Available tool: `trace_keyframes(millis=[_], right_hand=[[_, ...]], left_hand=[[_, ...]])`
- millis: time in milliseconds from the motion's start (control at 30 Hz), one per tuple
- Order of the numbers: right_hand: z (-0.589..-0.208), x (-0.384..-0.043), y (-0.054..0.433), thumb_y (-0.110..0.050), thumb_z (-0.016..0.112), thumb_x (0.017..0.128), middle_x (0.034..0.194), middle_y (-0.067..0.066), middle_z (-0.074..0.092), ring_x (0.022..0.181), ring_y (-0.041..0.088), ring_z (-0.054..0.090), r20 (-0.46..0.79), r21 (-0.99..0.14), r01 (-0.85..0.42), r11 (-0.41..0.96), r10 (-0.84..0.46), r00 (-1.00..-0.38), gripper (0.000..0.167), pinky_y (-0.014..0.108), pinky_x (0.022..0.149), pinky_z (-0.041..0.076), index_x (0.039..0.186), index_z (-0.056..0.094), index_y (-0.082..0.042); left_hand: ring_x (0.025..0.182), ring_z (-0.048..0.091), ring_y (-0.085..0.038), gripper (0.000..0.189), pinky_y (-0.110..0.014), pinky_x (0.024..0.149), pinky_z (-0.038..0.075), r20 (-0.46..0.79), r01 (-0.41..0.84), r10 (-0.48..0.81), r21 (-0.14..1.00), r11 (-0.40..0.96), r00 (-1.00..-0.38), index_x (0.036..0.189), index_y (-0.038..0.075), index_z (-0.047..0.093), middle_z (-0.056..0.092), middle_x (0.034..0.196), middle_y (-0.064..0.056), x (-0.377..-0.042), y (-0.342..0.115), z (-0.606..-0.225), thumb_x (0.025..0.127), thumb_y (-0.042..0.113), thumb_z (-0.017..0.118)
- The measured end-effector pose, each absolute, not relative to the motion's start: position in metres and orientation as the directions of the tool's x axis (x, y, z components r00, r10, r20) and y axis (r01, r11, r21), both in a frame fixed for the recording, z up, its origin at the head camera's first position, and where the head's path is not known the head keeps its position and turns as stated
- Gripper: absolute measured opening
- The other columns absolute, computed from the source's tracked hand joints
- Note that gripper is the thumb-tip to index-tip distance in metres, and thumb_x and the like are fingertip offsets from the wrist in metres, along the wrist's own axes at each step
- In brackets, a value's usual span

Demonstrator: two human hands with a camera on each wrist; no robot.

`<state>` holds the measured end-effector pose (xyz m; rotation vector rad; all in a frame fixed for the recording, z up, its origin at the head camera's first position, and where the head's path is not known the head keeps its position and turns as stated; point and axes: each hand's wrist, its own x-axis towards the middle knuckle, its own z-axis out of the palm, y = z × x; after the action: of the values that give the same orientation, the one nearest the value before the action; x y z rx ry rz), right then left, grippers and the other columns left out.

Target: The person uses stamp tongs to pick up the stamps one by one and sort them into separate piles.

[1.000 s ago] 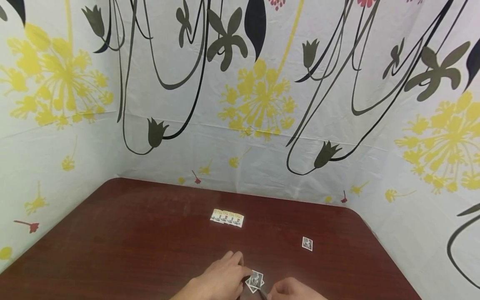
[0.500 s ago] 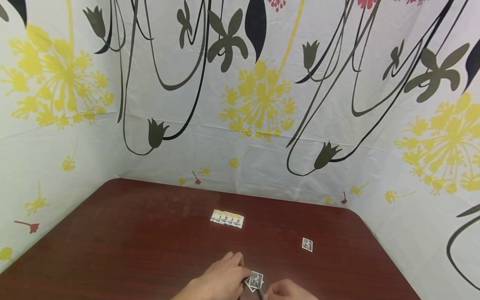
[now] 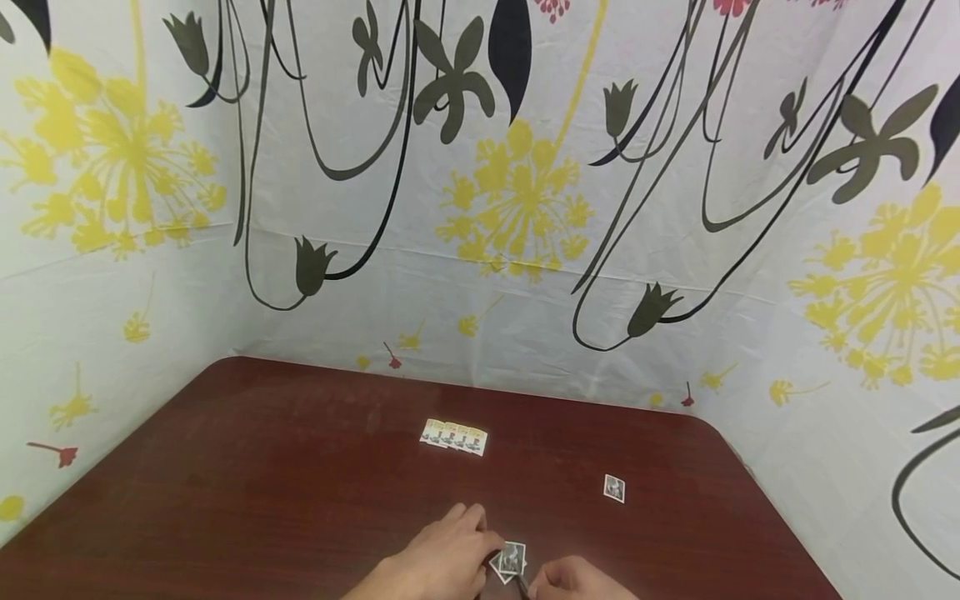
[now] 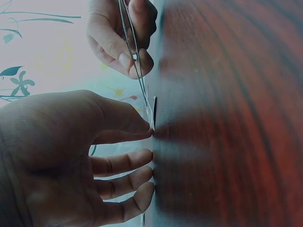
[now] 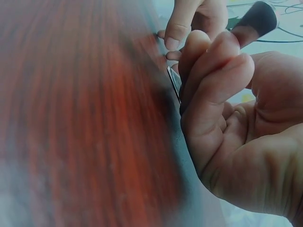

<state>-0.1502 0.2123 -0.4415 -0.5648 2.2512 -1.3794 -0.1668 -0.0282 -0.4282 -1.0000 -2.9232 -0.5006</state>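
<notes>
Two small stamp-like pictures (image 3: 512,557), white-bordered with grey prints, lie overlapped at an angle near the table's front. My left hand (image 3: 448,552) rests its fingertips on the table, thumb and forefinger right at their left edge. In the left wrist view those fingers (image 4: 124,163) stand spread, with relaxed bends. My right hand (image 3: 576,578) pinches thin metal tweezers (image 4: 129,28) between thumb and forefinger; their tips reach the lower edge of the pictures. In the right wrist view the curled right hand (image 5: 213,94) hides most of the tweezers, and one stamp edge (image 5: 174,82) shows beyond.
A fanned row of several yellow-and-white stamp-like pieces (image 3: 453,437) lies farther back on the dark red wooden table (image 3: 300,467). A single grey picture (image 3: 614,488) lies to the right. Patterned white cloth (image 3: 420,317) closes off the table's back and sides.
My right hand has shifted slightly left with the tweezers, and the upper picture has turned a little. My left hand has stayed in place.
</notes>
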Motion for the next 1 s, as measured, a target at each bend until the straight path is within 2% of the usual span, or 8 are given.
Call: trace_keyframes(millis=[133,367,567,733,833,1000], right_hand=[[-0.441,-0.149,0.212,-0.015,0.061,0.093,0.059,-0.012,0.052,0.051,-0.002,0.044,-0.177,-0.902,-0.078,0.425,-0.53,-0.83,0.018,0.016,0.046,0.036,0.078,0.068,-0.007],[-0.439,-0.149,0.215,-0.015,0.06,0.094,0.059,-0.012,0.051,0.051,0.0,0.044,-0.187,-0.906,-0.066,0.418,-0.535,-0.824,0.021,0.017,0.046,0.035,0.078,0.068,-0.005],[-0.438,-0.149,0.216,-0.019,0.061,0.095,0.059,-0.012,0.051,0.051,0.0,0.045,-0.2,-0.903,-0.049,0.426,-0.52,-0.831,0.022,0.018,0.046,0.036,0.075,0.065,-0.013],[-0.438,-0.149,0.22,-0.018,0.061,0.096,0.06,-0.012,0.051,0.052,-0.001,0.045,-0.187,-0.903,-0.062,0.426,-0.518,-0.835,0.022,0.018,0.046,0.036,0.074,0.064,-0.015],[-0.438,-0.15,0.223,-0.017,0.06,0.096,0.061,-0.012,0.052,0.053,-0.001,0.046,-0.181,-0.908,-0.066,0.413,-0.529,-0.829,0.022,0.018,0.047,0.037,0.075,0.064,-0.01],[-0.436,-0.153,0.226,-0.017,0.06,0.096,0.062,-0.011,0.054,0.054,-0.002,0.046,-0.171,-0.913,-0.075,0.402,-0.542,-0.823,0.035,0.017,0.049,0.038,0.081,0.061,0.014]], left_hand=[[0.087,0.044,-0.006,0.032,-0.023,0.067,0.045,0.109,0.596,0.593,0.294,0.747,-0.797,0.116,0.027,0.076,0.053,0.097,0.011,-0.167,-0.028,-0.429,0.086,0.015,0.077],[0.087,0.047,-0.007,0.031,-0.024,0.068,0.046,0.141,0.604,0.591,0.281,0.746,-0.794,0.11,0.026,0.071,0.053,0.095,0.011,-0.167,-0.028,-0.43,0.082,0.015,0.079],[0.086,0.047,-0.007,0.028,-0.025,0.067,0.046,0.137,0.6,0.589,0.292,0.744,-0.797,0.101,0.028,0.066,0.051,0.092,0.011,-0.167,-0.027,-0.43,0.08,0.014,0.079],[0.086,0.046,-0.008,0.023,-0.025,0.066,0.046,0.133,0.607,0.596,0.273,0.746,-0.792,0.097,0.027,0.064,0.051,0.094,0.01,-0.167,-0.027,-0.429,0.083,0.015,0.078],[0.085,0.045,-0.007,0.021,-0.024,0.066,0.045,0.13,0.611,0.6,0.266,0.746,-0.789,0.094,0.027,0.062,0.051,0.094,0.01,-0.167,-0.027,-0.429,0.085,0.015,0.077],[0.084,0.044,-0.007,0.021,-0.024,0.065,0.044,0.133,0.613,0.602,0.267,0.743,-0.788,0.092,0.027,0.061,0.05,0.094,0.01,-0.167,-0.028,-0.428,0.085,0.015,0.076]])
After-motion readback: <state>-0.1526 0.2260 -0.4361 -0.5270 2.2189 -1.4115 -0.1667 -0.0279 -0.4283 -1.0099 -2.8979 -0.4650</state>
